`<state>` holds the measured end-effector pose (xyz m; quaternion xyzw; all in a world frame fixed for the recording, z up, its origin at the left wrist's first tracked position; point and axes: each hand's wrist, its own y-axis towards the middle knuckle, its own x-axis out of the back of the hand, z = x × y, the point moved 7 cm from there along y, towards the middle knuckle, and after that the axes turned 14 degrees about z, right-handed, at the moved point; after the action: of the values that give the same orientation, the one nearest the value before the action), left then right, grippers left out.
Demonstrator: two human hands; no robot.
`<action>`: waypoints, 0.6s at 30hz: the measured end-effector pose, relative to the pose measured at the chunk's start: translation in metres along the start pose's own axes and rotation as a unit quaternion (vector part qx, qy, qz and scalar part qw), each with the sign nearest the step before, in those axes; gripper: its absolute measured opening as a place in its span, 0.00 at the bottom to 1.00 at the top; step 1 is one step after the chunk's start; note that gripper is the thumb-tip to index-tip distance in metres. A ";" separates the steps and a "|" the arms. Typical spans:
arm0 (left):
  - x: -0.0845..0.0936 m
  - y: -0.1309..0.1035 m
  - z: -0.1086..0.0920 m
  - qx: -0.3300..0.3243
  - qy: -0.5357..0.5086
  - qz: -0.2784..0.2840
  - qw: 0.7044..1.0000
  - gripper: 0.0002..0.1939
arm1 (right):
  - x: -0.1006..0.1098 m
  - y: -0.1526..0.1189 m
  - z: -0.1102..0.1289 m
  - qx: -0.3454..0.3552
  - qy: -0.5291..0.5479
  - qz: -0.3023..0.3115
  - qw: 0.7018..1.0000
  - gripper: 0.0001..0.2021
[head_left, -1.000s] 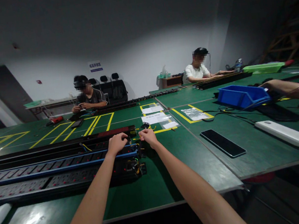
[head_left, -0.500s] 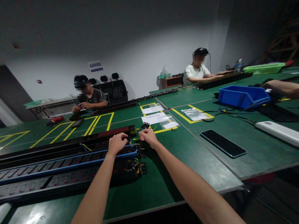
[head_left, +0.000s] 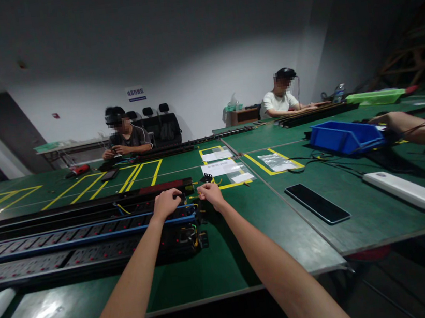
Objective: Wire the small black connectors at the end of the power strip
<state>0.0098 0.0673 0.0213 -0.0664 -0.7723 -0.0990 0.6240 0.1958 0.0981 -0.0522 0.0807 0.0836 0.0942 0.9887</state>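
My left hand (head_left: pixel 167 204) curls over the right end of a blue-edged power strip (head_left: pixel 100 230), gripping it from above. Just beyond that end, my right hand (head_left: pixel 211 195) is closed in a pinch. A tiny yellowish bit shows at its fingertips, too small to name. A small black bracket with holes (head_left: pixel 207 178) is just behind the right hand. In front of the blue-edged strip lies another power strip (head_left: pixel 130 247), with loose wires at its right end. A long black rail (head_left: pixel 85 207) runs behind them.
A black phone (head_left: pixel 317 203) and a white power bank (head_left: pixel 408 189) lie on the right. Behind them are a blue bin (head_left: pixel 345 136), cables and a co-worker's hand (head_left: pixel 395 122). Papers (head_left: pixel 221 168) lie within yellow tape. Two people sit across the green table (head_left: pixel 271 245).
My two hands keep almost the same position on and beside the strip. At the right, the co-worker's arm has shifted slightly near the blue bin.
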 end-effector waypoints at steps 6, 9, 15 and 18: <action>0.000 0.001 0.001 0.002 0.001 0.001 1.000 0.15 | 0.000 0.001 -0.001 0.003 -0.003 0.001 1.000 0.06; 0.000 0.001 0.001 0.000 0.000 0.001 1.000 0.15 | 0.000 0.001 -0.001 0.003 -0.002 0.003 1.000 0.06; 0.000 0.000 0.000 -0.002 -0.002 -0.002 1.000 0.16 | 0.000 0.001 -0.001 0.005 -0.004 0.001 1.000 0.06; 0.000 0.000 -0.001 -0.001 -0.004 -0.002 1.000 0.16 | 0.000 0.001 0.000 0.003 -0.003 0.002 1.000 0.06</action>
<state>0.0104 0.0667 0.0214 -0.0659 -0.7749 -0.1006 0.6206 0.1953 0.0994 -0.0524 0.0839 0.0806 0.0953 0.9886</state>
